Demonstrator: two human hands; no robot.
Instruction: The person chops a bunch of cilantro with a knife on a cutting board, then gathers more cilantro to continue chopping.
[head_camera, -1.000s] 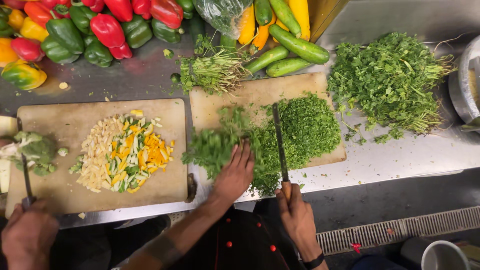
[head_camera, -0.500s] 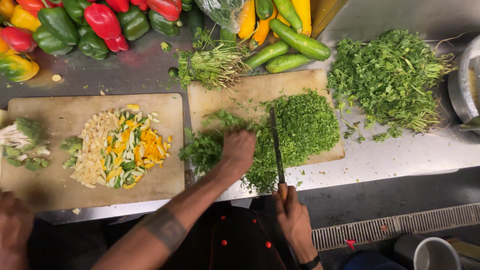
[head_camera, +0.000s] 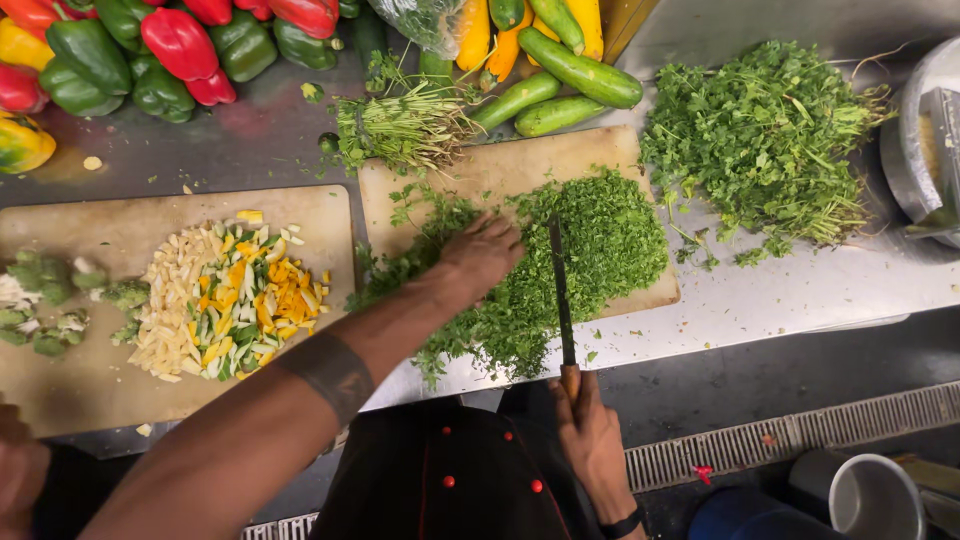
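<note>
Right hand (head_camera: 592, 440) grips the knife (head_camera: 560, 290); left hand (head_camera: 478, 255) presses unchopped herbs (head_camera: 420, 265) beside it; chopped herbs (head_camera: 610, 235) lie beyond the blade.

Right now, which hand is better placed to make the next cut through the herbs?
Probably the right hand: it grips the knife, blade lying across the chopped herbs. The left hand only presses on them.

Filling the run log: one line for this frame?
left hand: pressing herbs | right hand: gripping knife | blade on cutting board | chopped vegetables left
</note>
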